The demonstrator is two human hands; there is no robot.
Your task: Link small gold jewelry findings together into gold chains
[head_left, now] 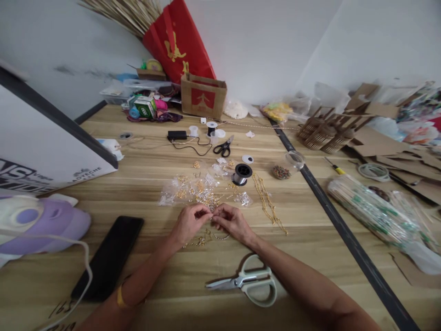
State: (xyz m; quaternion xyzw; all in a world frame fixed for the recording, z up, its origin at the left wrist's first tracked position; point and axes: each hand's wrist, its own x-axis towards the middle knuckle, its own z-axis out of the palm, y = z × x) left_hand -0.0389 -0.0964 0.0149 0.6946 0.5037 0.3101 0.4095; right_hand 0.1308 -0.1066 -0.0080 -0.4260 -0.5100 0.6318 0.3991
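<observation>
My left hand (191, 222) and my right hand (234, 221) meet fingertip to fingertip over the table, each pinched on something too small to make out. A beaded strand (221, 237) lies just below the right fingers. Gold chain pieces (200, 240) rest beneath the left hand. Beyond the fingertips are small gold and silver beads (209, 199) and clear plastic bags (168, 193) of findings. A spool of silver wire (242, 174) stands behind them, with a long gold chain (265, 200) to its right.
Pale green scissors (258, 280) lie near my right forearm, and black scissors (223, 146) farther back. A black phone (108, 257) and a purple device (44, 225) are at left. A dish of beads (281, 172) and packaged sticks (372, 211) sit at right.
</observation>
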